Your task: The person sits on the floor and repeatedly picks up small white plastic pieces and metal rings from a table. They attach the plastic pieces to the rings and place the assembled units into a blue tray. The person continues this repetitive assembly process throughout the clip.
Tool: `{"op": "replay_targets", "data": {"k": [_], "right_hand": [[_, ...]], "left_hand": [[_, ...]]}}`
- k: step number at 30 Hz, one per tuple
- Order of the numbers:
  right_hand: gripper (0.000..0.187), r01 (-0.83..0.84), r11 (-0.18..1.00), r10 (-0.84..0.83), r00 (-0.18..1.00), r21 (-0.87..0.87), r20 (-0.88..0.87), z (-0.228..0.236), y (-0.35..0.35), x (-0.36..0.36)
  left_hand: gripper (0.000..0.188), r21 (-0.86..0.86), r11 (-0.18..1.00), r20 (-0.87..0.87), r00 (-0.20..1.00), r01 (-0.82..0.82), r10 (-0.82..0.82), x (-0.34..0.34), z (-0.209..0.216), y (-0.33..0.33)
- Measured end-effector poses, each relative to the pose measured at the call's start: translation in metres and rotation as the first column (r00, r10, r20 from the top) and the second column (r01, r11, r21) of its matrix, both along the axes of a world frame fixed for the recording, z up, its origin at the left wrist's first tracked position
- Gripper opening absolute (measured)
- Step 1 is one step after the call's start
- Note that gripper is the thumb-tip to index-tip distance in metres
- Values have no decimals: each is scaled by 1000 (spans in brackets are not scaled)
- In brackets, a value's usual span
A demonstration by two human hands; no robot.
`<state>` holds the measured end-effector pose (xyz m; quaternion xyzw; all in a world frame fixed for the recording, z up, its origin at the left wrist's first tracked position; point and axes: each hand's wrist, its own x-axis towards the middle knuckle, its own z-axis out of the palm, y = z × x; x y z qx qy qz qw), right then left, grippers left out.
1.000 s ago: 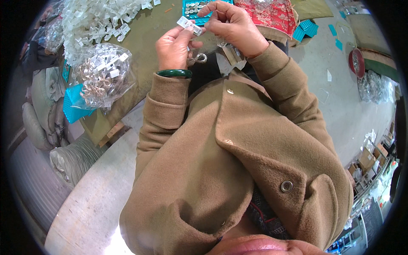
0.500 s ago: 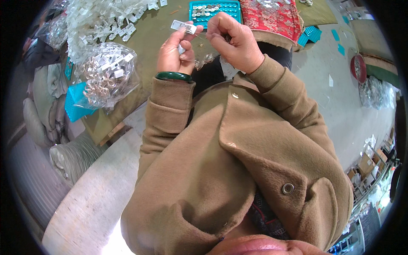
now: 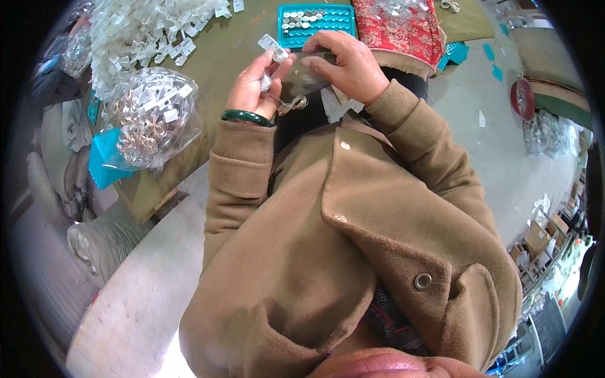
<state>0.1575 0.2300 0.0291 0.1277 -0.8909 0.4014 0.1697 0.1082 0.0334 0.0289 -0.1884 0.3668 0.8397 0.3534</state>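
Note:
My left hand (image 3: 255, 88), a dark green bangle at its wrist, is closed on a small white plastic tag (image 3: 270, 44) between thumb and fingers. Another white piece (image 3: 266, 82) shows against its palm. A looped pale cord (image 3: 293, 104) dangles just below these fingers; whether it joins the tag I cannot tell. Close by on the right, my right hand (image 3: 353, 66) is curved, its thumb and forefinger tips apart. Beneath them is a pale smear that I cannot make out. Beyond both hands lies a blue compartment tray (image 3: 328, 36) with small round silvery pieces in part of it.
A heap of clear and white plastic pieces (image 3: 145, 31) covers the table's far left. Nearer stands a clear bag (image 3: 154, 113) of white tags and coiled cords, beside a blue tray (image 3: 104, 157). A red patterned cushion (image 3: 403, 34) is at far right. A red basin (image 3: 522, 99) sits on the floor.
The tag in my left hand has tilted, and that hand has shifted slightly left. My right hand's thumb and forefinger, pinched together before, have parted. The looped cord hangs closer to my left hand.

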Motion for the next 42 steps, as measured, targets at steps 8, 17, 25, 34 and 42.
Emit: {"op": "replay_targets", "data": {"k": [8, 17, 25, 34, 42], "right_hand": [[19, 132, 989, -135, 990, 70, 34, -11, -2, -50], [13, 171, 943, -168, 985, 287, -34, -33, -28, -60], [15, 209, 977, -208, 977, 31, -37, -31, -20, -70], [15, 148, 922, -172, 984, 357, 37, -32, -31, -70], [13, 174, 910, -215, 974, 377, 69, -31, -28, -62]], "left_hand": [[20, -285, 958, -275, 960, -23, -59, -4, -3, -7], [25, -215, 977, -269, 961, 10, -69, -5, -12, -8], [29, -184, 983, -271, 961, 13, -64, -8, -9, -7], [28, -240, 971, -283, 957, -2, -68, -9, -9, -4], [29, -252, 967, -274, 961, -33, -39, -9, -8, -1]]}}
